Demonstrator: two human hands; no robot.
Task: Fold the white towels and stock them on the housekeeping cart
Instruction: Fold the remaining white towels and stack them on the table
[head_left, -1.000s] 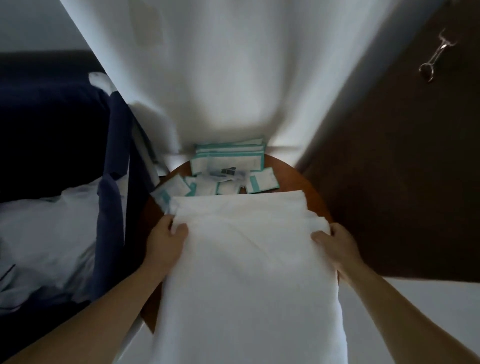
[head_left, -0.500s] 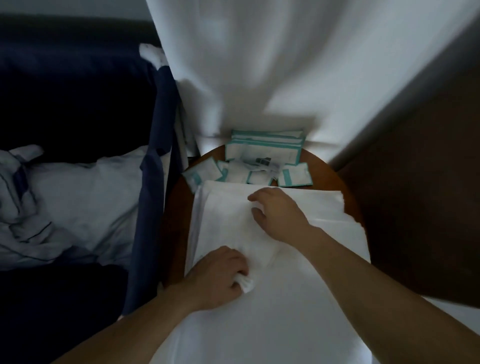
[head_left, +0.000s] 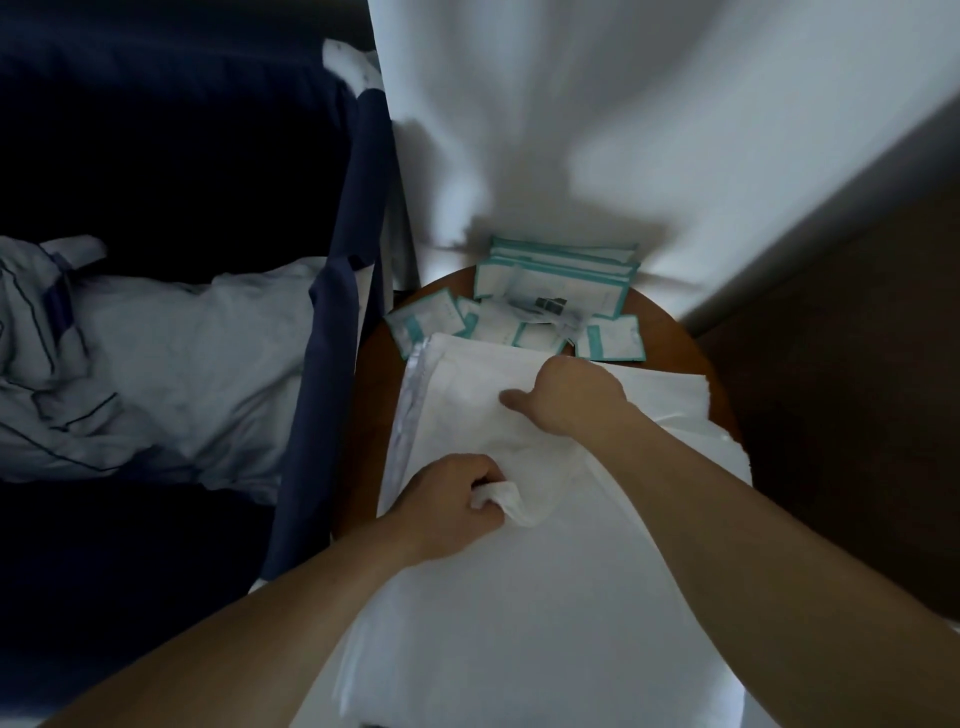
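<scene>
Head view: a white towel (head_left: 519, 597) lies over a round wooden table (head_left: 670, 338) and drapes off the 6 o'clock edge toward the person. It is plain and soft, with stacked layers showing along its 9 and 3 o'clock edges.

The left hand (head_left: 447, 506), near the towel's middle, grips a bunched ridge of cloth in its curled fingers, probably to lift a layer for the next fold. The right hand (head_left: 574, 400), at 1 o'clock from the left, rests knuckles-up on the cloth with the thumb pointing to 9 o'clock, likely pinning it. Its fingers are hidden, so I cannot tell whether they pinch anything.

Teal-edged packets (head_left: 553, 299) sit at the table's 12 o'clock, below a white curtain (head_left: 597, 130). Crumpled linen (head_left: 171, 364) lies at 9 o'clock.
</scene>
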